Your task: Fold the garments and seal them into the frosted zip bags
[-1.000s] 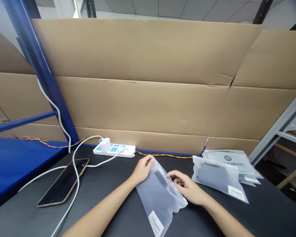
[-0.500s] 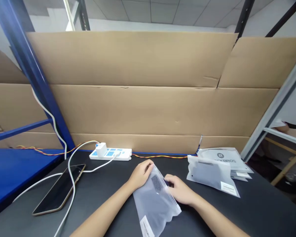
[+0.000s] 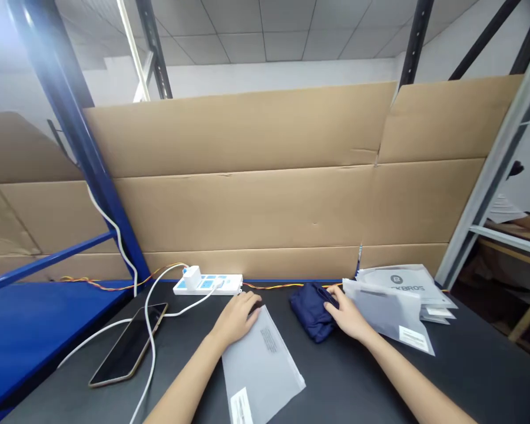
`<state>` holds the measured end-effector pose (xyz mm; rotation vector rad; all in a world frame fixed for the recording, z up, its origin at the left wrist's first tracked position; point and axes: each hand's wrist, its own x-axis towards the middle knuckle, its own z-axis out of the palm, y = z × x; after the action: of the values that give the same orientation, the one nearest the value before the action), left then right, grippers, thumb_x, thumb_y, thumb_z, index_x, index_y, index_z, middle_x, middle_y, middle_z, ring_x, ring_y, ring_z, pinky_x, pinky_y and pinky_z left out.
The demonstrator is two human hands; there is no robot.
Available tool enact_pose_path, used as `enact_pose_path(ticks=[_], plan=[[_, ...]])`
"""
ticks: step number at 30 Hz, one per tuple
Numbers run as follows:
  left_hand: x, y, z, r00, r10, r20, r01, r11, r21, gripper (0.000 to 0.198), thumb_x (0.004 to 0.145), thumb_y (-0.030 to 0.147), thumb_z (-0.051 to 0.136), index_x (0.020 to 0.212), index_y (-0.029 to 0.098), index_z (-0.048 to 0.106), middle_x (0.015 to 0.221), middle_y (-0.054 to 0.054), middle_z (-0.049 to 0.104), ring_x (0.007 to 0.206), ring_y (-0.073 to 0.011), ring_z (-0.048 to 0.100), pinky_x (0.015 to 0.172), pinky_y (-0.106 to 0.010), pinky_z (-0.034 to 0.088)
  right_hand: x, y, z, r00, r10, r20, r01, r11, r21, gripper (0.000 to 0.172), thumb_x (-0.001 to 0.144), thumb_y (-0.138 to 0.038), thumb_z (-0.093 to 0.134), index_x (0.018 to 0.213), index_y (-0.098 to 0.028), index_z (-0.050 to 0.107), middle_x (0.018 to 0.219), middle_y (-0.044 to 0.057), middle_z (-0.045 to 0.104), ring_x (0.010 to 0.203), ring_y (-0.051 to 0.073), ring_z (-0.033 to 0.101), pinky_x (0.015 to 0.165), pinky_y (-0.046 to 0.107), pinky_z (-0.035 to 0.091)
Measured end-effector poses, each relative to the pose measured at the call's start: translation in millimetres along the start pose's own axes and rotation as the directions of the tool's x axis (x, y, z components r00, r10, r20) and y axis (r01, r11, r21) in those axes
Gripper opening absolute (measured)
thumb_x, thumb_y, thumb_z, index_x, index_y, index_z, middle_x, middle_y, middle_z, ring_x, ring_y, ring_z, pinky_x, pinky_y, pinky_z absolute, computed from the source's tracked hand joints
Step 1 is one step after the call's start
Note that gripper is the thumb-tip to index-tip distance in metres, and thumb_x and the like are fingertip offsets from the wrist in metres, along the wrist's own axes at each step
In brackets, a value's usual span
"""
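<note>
Hands are well apart here: the left hand [image 3: 236, 320] rests at the top edge of a frosted plastic bag [image 3: 260, 368] lying flat on the black counter [image 3: 468, 371], and the right hand [image 3: 347, 315] sits on a folded navy cloth [image 3: 311, 312] near the bag. Cloth looks soft and light, so I'd scoop it from underneath. Bag looks thin and slippery, so pinch an edge.

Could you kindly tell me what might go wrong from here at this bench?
The right hand touches the folded navy fabric garment right beside the stacked frosted plastic bags, so it could knock them askew. The flat frosted bag by the left hand might slide on the black tabletop.
</note>
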<state>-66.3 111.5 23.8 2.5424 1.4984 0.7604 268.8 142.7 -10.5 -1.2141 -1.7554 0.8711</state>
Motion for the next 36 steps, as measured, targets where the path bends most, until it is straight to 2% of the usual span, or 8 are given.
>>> enact_pose_path(ticks=[5,9,13,18,24,29,32,36], plan=[[-4,14,-22.1,0.998,-0.001,0.068,0.008,0.995,-0.101,0.029,0.094,0.041,0.054,0.117,0.026,0.061,0.123,-0.007,0.062,0.115,-0.0266,0.056,0.102,-0.042,0.042,-9,-7,8,0.998,-0.004,0.056,0.008,0.998,-0.061,0.034,0.084,-0.033,0.054,0.117,-0.026,0.049,0.120,0.008,0.064,0.125,0.029,0.055,0.101,0.044,0.042],[-14,54,-1.6,0.924,0.116,0.363,-0.031,0.973,-0.230,0.071,0.080,0.057,0.070,0.142,0.035,0.044,0.149,-0.005,0.045,0.137,-0.0324,0.039,0.116,-0.053,0.027,-9,-7,9,0.998,-0.005,0.065,0.011,0.996,-0.088,0.035,0.087,-0.033,0.052,0.120,-0.026,0.048,0.123,0.009,0.063,0.126,0.028,0.055,0.103,0.044,0.042],[-27,67,14.2,0.877,0.165,0.452,-0.109,0.983,-0.149,0.087,0.076,0.066,0.069,0.149,0.038,0.033,0.161,-0.004,0.025,0.147,-0.0368,0.021,0.118,-0.063,0.008,-6,-4,4,0.998,-0.018,0.056,0.024,0.995,-0.102,0.031,0.087,-0.033,0.052,0.118,-0.025,0.051,0.125,0.008,0.063,0.123,0.027,0.058,0.102,0.042,0.043],[-42,39,-0.1,0.919,0.147,0.365,-0.130,0.989,-0.069,0.066,0.089,0.058,0.058,0.148,0.037,0.037,0.159,-0.002,0.032,0.145,-0.0313,0.030,0.119,-0.058,0.019,-20,6,-15,0.999,-0.021,0.030,0.024,0.994,-0.111,0.030,0.089,-0.038,0.050,0.116,-0.025,0.053,0.113,0.008,0.068,0.115,0.027,0.061,0.097,0.042,0.047],[-69,-19,-31.0,0.963,0.074,0.259,-0.094,0.993,0.065,0.047,0.096,0.044,0.052,0.143,0.035,0.047,0.153,-0.003,0.042,0.139,-0.0285,0.041,0.114,-0.049,0.037,-43,18,-44,0.999,-0.044,-0.022,0.042,0.994,-0.101,0.032,0.091,-0.043,0.050,0.116,-0.023,0.051,0.109,0.008,0.068,0.105,0.027,0.064,0.093,0.041,0.048],[-75,-48,-52.1,0.972,0.038,0.231,-0.074,0.986,0.150,0.040,0.095,0.042,0.053,0.133,0.029,0.056,0.145,-0.006,0.053,0.132,-0.0292,0.050,0.110,-0.048,0.042,-47,11,-39,0.998,0.057,-0.005,-0.056,0.996,0.070,0.034,0.093,-0.048,0.047,0.117,-0.024,0.048,0.089,0.002,0.067,0.082,0.022,0.065,0.075,0.034,0.050],[-65,-8,-43.1,0.994,0.005,0.113,-0.021,0.990,0.136,0.025,0.096,0.040,0.051,0.111,0.027,0.066,0.127,-0.006,0.066,0.121,-0.0282,0.058,0.105,-0.047,0.046,-53,-4,-24,0.987,0.095,0.129,-0.122,0.968,0.219,0.036,0.092,-0.047,0.050,0.122,-0.027,0.044,0.085,-0.001,0.064,0.069,0.017,0.062,0.061,0.028,0.047],[-47,99,1.2,0.988,0.050,0.143,-0.049,0.999,-0.008,0.037,0.089,0.040,0.061,0.123,0.028,0.057,0.115,-0.006,0.067,0.102,-0.0263,0.063,0.092,-0.043,0.051,-69,-30,-4,0.929,0.036,0.368,-0.160,0.937,0.311,0.043,0.090,-0.038,0.057,0.128,-0.029,0.038,0.082,-0.004,0.061,0.061,0.012,0.056,0.055,0.024,0.042]])
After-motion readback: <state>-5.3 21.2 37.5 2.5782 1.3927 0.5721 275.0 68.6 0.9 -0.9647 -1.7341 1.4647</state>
